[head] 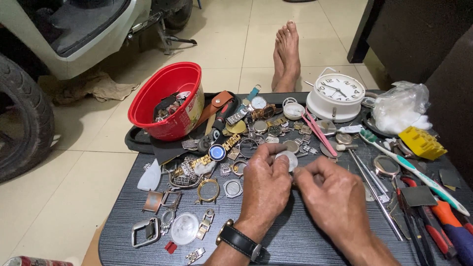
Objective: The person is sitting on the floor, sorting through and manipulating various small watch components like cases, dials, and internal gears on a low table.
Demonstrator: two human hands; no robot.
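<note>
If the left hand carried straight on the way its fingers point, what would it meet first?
Probably the small round white disc that the left hand already touches at its fingertips; beyond it lie loose watch parts, though depth is unclear.

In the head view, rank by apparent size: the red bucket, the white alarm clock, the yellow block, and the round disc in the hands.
1. red bucket
2. white alarm clock
3. yellow block
4. round disc, partly hidden by the left hand and right hand.

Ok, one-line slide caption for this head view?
Left hand and right hand pinch a small round watch part over a dark table strewn with watch pieces.
</note>
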